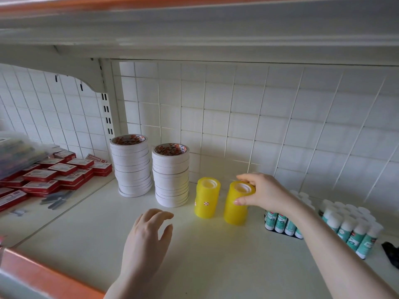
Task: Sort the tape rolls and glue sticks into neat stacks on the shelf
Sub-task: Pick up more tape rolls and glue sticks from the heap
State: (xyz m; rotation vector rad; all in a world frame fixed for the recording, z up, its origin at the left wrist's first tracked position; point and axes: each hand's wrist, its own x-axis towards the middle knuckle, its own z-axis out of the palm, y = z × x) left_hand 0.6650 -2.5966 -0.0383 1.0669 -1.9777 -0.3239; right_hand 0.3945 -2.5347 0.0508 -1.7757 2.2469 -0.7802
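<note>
My right hand (262,194) closes thumb and fingers around the top of a yellow tape stack (236,205) standing upright on the white shelf (205,255), just beside a second yellow stack (206,198). To their left rise two taller stacks of white tape rolls (131,166) (171,174), while glue sticks (349,227) stand grouped at right, some behind my forearm. My left hand (149,231) hovers empty over the shelf, fingers loosely curled apart, with red boxes (54,175) piled on the neighbouring shelf.
</note>
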